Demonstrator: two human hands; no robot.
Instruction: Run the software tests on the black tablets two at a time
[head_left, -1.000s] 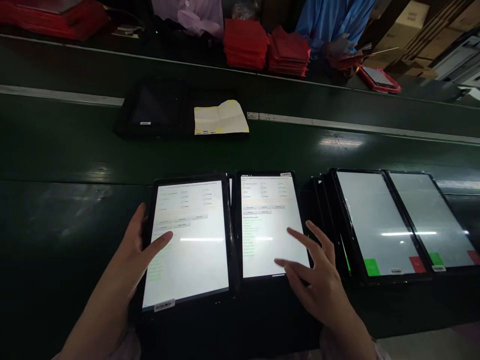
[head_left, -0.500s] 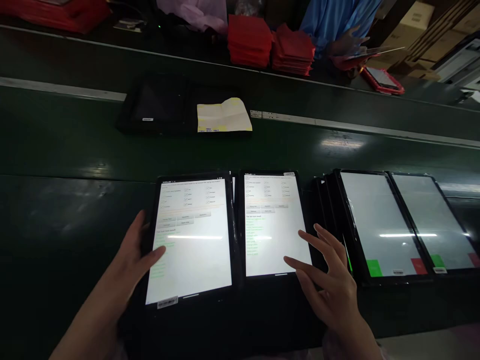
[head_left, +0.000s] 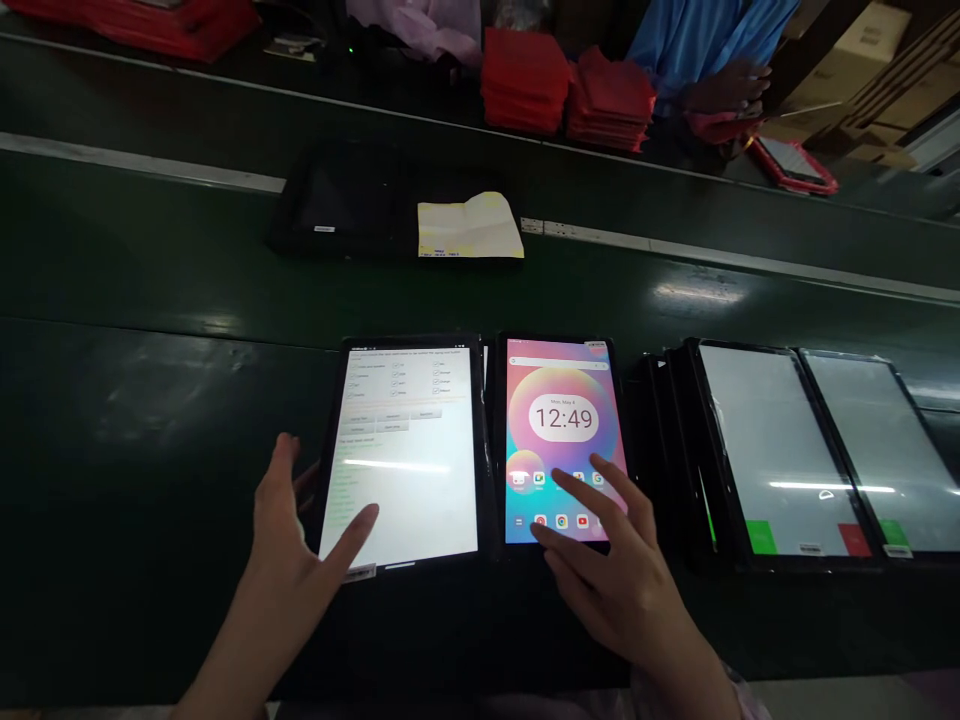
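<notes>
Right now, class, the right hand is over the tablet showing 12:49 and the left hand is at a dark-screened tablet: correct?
Not dark: in the head view, the tablet at the left hand has a lit white screen. The rest stands.

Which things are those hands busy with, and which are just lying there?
Busy with:
white-screened tablet, at the left hand
tablet showing 12:49, beneath the right hand

Seemingly just lying there:
dark device
yellow-edged paper
red stacks
tablets with green squares (untouched, maybe involved too)
</notes>
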